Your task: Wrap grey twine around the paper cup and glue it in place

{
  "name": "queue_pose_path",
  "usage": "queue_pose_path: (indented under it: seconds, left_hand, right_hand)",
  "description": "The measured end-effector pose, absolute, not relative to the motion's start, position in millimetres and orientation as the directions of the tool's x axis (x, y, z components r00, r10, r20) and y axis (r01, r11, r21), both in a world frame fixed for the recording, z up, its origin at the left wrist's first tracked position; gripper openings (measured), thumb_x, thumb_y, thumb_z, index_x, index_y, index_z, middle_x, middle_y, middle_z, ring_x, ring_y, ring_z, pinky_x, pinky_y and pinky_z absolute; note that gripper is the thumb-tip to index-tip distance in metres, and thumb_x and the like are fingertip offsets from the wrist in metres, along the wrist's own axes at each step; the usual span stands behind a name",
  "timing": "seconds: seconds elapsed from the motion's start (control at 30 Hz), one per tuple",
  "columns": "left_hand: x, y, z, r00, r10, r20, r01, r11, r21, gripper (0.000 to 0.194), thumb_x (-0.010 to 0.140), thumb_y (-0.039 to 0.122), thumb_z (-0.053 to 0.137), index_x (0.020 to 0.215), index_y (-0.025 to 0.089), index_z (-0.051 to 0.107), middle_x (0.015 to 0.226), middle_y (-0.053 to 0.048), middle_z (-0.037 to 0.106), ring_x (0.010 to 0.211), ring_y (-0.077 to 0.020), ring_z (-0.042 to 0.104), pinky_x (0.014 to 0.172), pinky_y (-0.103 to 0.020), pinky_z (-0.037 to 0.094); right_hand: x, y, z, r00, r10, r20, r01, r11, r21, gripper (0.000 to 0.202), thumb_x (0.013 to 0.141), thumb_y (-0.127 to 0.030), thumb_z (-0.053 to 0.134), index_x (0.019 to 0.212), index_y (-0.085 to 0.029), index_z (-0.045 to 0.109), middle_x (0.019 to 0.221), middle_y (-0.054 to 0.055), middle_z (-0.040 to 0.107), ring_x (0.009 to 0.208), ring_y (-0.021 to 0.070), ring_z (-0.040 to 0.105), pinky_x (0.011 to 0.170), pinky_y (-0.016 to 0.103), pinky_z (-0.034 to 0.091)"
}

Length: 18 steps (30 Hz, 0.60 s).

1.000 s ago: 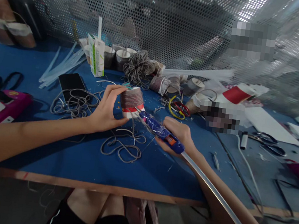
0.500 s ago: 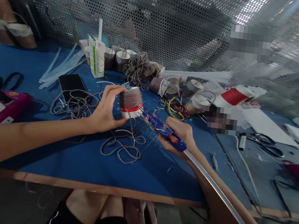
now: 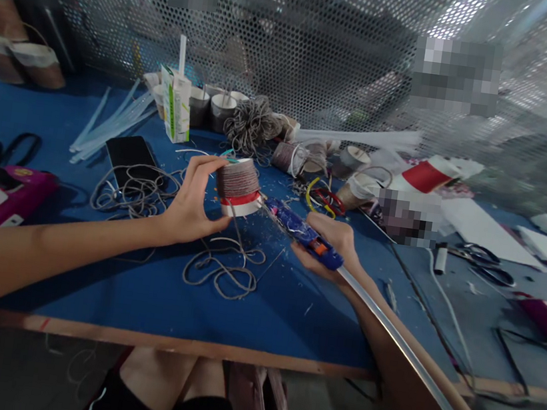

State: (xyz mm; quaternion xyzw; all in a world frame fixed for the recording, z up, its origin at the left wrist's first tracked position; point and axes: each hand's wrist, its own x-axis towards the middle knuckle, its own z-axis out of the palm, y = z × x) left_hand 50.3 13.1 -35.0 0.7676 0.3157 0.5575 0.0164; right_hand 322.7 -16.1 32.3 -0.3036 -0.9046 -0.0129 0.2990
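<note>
My left hand (image 3: 195, 205) grips a small paper cup (image 3: 239, 187) by its two ends, fingers at the top and thumb beneath. Grey cord is wound round most of the cup, with a red band and a white rim bare below. My right hand (image 3: 331, 243) is closed round a blue glue gun (image 3: 303, 231), its nozzle at the cup's lower right side. A long clear glue stick (image 3: 405, 350) sticks out of the gun's back. From the cup, loose grey cord (image 3: 224, 276) trails down to the blue table.
A phone (image 3: 131, 154) lies under tangled cord at left, near clear glue sticks (image 3: 113, 120). A drink carton (image 3: 178, 108), cord-wrapped cups (image 3: 222, 112) and a cord bundle (image 3: 252, 128) stand behind. Yellow-handled pliers (image 3: 312, 197) and scissors (image 3: 485, 263) lie right. Perforated metal (image 3: 284, 45) walls the back.
The glue gun and my right hand have shifted very slightly right, with the nozzle still at the cup. My left hand keeps its hold, and the view has moved a little.
</note>
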Motion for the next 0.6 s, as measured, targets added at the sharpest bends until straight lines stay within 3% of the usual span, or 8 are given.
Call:
queue_pose_path:
  seconds: [0.43, 0.6]
  left_hand:
    - [51.4, 11.1, -34.0, 0.174, 0.48, 0.86, 0.472, -0.807, 0.355, 0.076, 0.069, 0.031, 0.074, 0.136, 0.022, 0.039, 0.125, -0.012, 0.047, 0.12, -0.0282, 0.051, 0.103, -0.051, 0.052]
    - [51.9, 9.6, -33.3, 0.177, 0.486, 0.856, 0.478, -0.803, 0.357, 0.081, 0.066, 0.024, 0.072, 0.14, 0.022, 0.038, 0.125, -0.012, 0.047, 0.119, -0.0288, 0.05, 0.103, -0.051, 0.052]
  right_hand:
    - [330.3, -4.5, 25.5, -0.622, 0.581, 0.525, 0.58, 0.792, -0.189, 0.021, 0.076, -0.023, 0.055, 0.066, -0.024, 0.036, 0.06, -0.005, 0.038, 0.051, 0.0104, 0.037, 0.052, 0.025, 0.03]
    - [346.2, 13.3, 24.6, -0.677, 0.59, 0.44, 0.606, 0.786, -0.122, 0.03, 0.081, -0.038, 0.065, 0.072, -0.023, 0.04, 0.068, -0.002, 0.045, 0.058, 0.0131, 0.041, 0.055, 0.027, 0.035]
